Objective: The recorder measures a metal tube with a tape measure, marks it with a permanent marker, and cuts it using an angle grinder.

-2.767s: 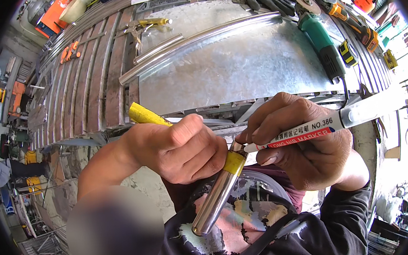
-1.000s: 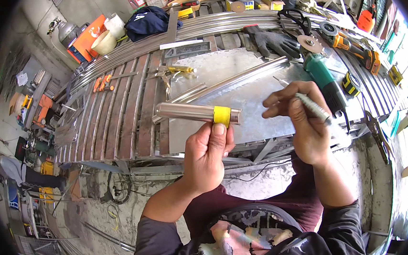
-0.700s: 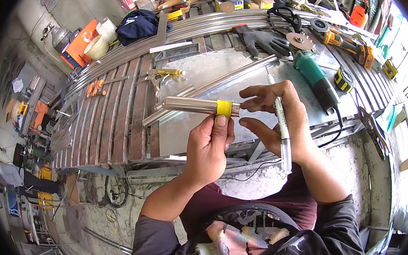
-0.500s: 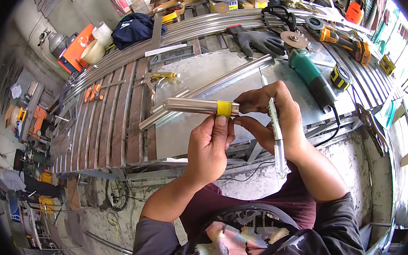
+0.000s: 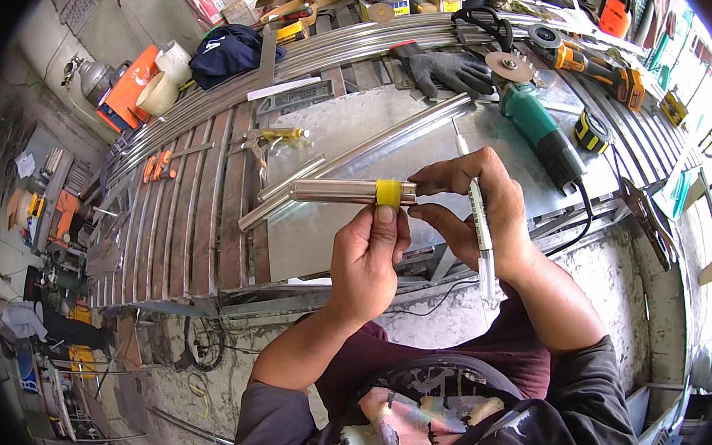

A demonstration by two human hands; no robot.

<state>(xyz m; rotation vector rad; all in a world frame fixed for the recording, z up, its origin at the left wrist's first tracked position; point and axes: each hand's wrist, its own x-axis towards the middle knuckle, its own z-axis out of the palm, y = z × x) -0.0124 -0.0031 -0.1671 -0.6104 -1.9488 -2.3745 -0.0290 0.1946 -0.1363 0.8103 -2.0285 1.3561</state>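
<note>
My left hand (image 5: 366,259) is closed round a short shiny metal tube (image 5: 333,191), its thumb lying against a band of yellow tape (image 5: 388,192) near the tube's right end. At that end, the thumb and forefinger of my right hand (image 5: 495,203) pinch the rim; whether anything small sits between them is hidden. A slim white pen-like marker with a clear cap (image 5: 482,233) is tucked among the right fingers, its thin tip pointing away from me. The tube is held above a metal sheet (image 5: 315,238) on the slatted bench.
Longer metal tubes (image 5: 367,153) lie on the sheet. To the right are a green angle grinder (image 5: 536,125) with its cord, a tape measure (image 5: 592,133) and a yellow-black cordless grinder (image 5: 595,74). A grey glove (image 5: 449,71), brass-coloured fitting (image 5: 284,134) and orange-handled tool (image 5: 159,166) lie farther back.
The tube's left end has dipped slightly, and the whole view has shifted a little. Both hands keep nearly the same grip.
</note>
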